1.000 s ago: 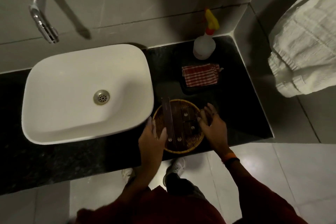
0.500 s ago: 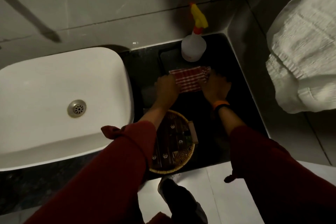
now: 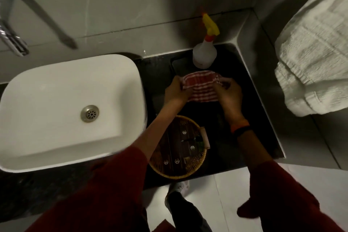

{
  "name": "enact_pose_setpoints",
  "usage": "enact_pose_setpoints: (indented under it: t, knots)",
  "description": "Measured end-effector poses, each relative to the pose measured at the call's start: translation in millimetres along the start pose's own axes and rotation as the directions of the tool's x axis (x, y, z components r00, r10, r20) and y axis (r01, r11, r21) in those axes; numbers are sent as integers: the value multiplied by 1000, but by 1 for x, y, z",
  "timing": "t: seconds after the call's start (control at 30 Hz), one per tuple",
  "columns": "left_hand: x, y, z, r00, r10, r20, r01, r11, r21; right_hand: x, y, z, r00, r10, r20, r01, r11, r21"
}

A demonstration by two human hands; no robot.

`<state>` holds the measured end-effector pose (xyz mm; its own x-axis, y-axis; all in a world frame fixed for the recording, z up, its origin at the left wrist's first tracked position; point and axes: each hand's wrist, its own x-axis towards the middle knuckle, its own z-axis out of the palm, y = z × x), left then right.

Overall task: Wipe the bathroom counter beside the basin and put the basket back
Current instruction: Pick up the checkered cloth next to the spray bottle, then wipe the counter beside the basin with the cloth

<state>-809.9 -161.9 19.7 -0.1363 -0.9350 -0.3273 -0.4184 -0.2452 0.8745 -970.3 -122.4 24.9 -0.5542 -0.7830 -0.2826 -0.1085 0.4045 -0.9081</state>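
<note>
The left hand (image 3: 176, 90) and right hand (image 3: 228, 93) are each pinching an end of the striped cloth (image 3: 202, 88) above the bench (image 3: 250, 118); soft and light, it is likely bunching easily.

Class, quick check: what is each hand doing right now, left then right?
Left hand: closed on the left edge of the red striped cloth.
Right hand: closed on the cloth's right edge.
</note>
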Motion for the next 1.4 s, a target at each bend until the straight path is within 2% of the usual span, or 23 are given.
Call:
enact_pose_setpoints:
  t: [0.1,0.17,0.23,0.3,0.4,0.47,0.6,0.67,0.8,0.93,1.0,1.03,1.13,1.17,1.27,1.33,1.4]
  knots:
    - [-55,-3,-31,999,43,18,-42,996,-74,-59,-8,-6,996,23,88,-33,993,116]
    - [-99,-15,-61,997,54,58,-46,990,-130,-106,-8,-8,987,14,163,-31,994,105]
    - [-141,-33,-93,990,20,138,10,977,-213,-154,-3,-4,978,14,209,-25,999,47]
    - [-181,-55,-122,985,-92,146,129,956,-262,-202,4,12,967,57,250,-49,998,-39]
    - [-234,-98,-164,975,-215,55,222,950,-217,-273,17,51,926,178,332,-134,979,-150]
    - [-263,-131,-196,972,-236,11,234,954,-186,-309,27,84,907,183,378,-129,978,-164]
    - [-308,-195,-276,922,-348,-171,283,906,-316,-366,27,168,840,206,502,-176,978,-108]
    - [-322,-215,-321,893,-367,-259,277,904,-326,-396,21,214,831,171,529,-133,985,-109]
    - [-338,-240,-410,891,-268,-368,163,942,-292,-457,6,297,855,53,516,9,993,-118]
    - [-355,-262,-477,905,-288,-313,159,911,-380,-499,-15,346,878,-37,477,146,970,-193]
    - [-361,-273,-509,936,-260,-236,154,908,-390,-510,-25,356,862,1,507,158,950,-270]
    - [-362,-278,-524,956,-245,-162,169,910,-380,-512,-31,358,831,55,554,145,939,-311]
    - [-364,-296,-559,972,-228,48,232,929,-288,-512,-50,361,645,224,730,78,932,-355]
    - [-362,-300,-566,969,-233,81,246,934,-258,-510,-55,363,625,236,744,67,934,-352]
    - [-341,-308,-580,969,-215,121,234,956,-176,-498,-63,383,713,196,673,120,912,-393]
    - [-316,-311,-578,980,-199,27,201,962,-182,-487,-61,405,792,156,591,92,926,-367]
    - [-287,-315,-570,972,-202,-119,175,963,-207,-479,-56,430,873,37,486,159,921,-357]
